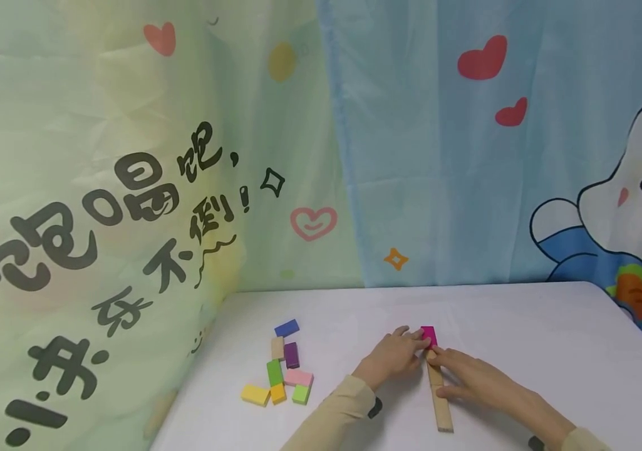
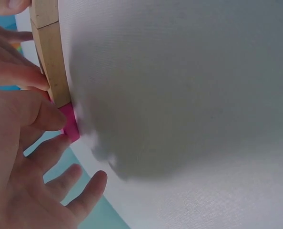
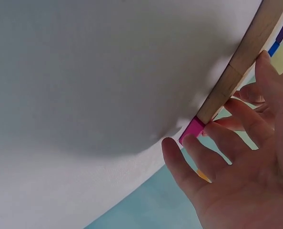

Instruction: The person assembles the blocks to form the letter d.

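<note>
On the white tabletop (image 1: 546, 338), the person's two hands meet over a line of blocks. The left hand (image 1: 391, 357) touches the magenta end with two fingertips, its other fingers spread; whether it pinches cannot be told. The right hand (image 1: 478, 376) has loosely extended fingers set apart, some fingertips touching the line's upper part. The wooden row (image 1: 441, 404) lies straight, pale and grained, its pieces butted end to end. The glossy magenta block (image 1: 428, 334) caps its far end, partly covered by fingers.
</note>
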A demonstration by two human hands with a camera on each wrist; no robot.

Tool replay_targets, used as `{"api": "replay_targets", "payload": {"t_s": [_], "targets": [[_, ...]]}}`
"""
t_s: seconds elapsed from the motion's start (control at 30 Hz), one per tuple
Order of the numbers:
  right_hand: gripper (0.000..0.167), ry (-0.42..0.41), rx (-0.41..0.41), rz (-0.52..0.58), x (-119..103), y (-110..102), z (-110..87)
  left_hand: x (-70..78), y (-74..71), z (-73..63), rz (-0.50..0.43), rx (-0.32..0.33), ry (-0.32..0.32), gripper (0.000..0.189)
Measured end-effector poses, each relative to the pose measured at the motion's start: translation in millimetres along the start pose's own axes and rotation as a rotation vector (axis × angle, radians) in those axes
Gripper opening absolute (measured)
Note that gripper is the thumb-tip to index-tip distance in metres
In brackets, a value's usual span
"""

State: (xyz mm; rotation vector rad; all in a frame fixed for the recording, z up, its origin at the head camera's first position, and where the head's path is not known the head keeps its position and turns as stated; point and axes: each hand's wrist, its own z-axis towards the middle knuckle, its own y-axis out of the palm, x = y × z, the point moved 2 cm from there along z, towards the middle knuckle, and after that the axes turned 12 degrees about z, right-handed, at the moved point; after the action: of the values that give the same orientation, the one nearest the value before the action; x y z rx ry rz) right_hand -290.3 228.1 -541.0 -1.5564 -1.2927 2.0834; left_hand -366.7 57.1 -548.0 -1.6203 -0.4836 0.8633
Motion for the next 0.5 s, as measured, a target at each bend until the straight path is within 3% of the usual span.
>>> {"api": "replay_targets", "payload": {"t_s": [0.5], "targets": [[0.070,0.027,-0.017,-0.003,2.7,-0.7,1.4,1.8,-3.6,-0.8,0.036,0.006,-0.001,0.048]]}}
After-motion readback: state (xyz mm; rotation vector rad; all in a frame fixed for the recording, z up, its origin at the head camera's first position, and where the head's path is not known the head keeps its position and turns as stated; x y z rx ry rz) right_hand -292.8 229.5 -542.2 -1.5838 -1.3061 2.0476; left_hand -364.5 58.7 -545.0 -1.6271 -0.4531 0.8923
